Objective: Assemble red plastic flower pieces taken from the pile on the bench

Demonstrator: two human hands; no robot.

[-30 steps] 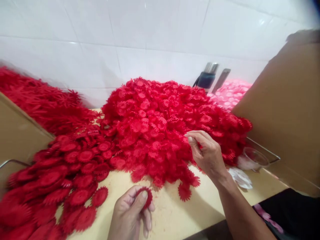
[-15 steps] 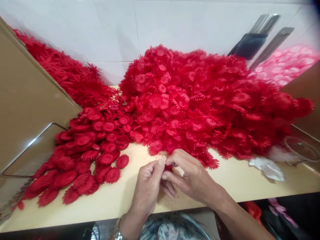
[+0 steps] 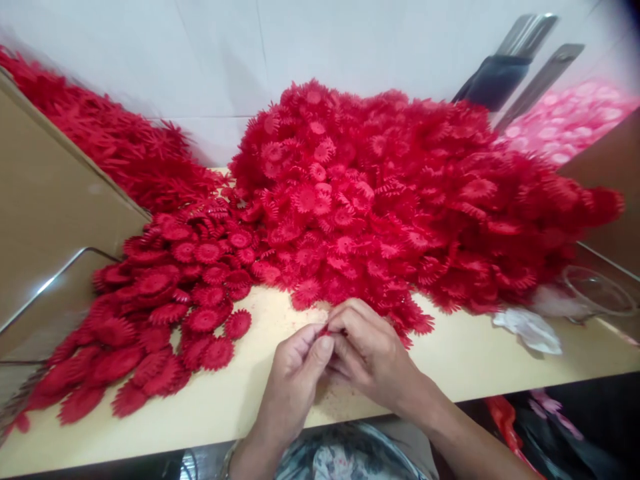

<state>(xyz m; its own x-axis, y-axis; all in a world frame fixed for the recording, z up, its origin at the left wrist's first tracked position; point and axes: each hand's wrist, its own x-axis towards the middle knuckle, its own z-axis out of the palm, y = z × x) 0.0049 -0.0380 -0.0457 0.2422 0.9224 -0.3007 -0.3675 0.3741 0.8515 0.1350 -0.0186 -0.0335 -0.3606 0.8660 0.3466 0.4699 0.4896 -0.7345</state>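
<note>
My left hand (image 3: 299, 373) and my right hand (image 3: 373, 353) meet above the front of the table (image 3: 240, 393), fingertips pressed together. Between them shows a small bit of a red flower-shaped piece (image 3: 325, 329); most of it is hidden by the fingers. Just beyond the hands rises a big heap of red fringed flower pieces (image 3: 345, 207). Left of my left hand lie thicker red flower discs (image 3: 207, 320), stacked and loose, the closest one (image 3: 238, 325) lying flat on the table.
Cardboard panels stand at left (image 3: 55, 193) and right (image 3: 605, 167). Behind the left one is a pile of red star-shaped pieces (image 3: 115, 143). At right are a crumpled white scrap (image 3: 530, 331), pink pieces (image 3: 570, 117) and metal strips (image 3: 525, 37) against the wall.
My fingers have shifted and closed in: the right fingertips now curl over the left ones, around the red piece. The whole view has shifted slightly, so the piles sit a little further left.
</note>
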